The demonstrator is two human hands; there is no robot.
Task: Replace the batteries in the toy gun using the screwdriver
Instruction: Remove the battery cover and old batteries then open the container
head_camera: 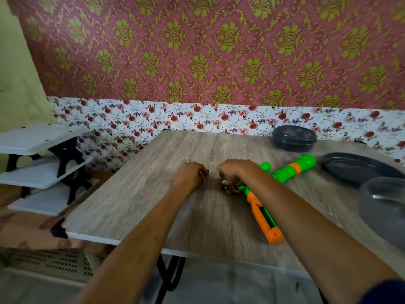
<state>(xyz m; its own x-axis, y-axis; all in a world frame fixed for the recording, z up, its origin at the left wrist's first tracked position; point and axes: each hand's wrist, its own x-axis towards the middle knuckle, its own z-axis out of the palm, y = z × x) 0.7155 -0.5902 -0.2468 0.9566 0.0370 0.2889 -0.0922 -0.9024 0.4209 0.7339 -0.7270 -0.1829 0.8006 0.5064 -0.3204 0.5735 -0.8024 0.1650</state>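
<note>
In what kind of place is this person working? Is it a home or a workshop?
Most likely a room in a home, not a workshop: patterned wallpaper covers the wall, dark plates lie on the wood-look table, and a white shelf rack stands beside it.

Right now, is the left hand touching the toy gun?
Apart. The head view shows bare table between the left hand and the toy gun.

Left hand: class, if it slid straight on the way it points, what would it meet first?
The way looks free: the left hand would cross bare table to the floral wall, probably.
</note>
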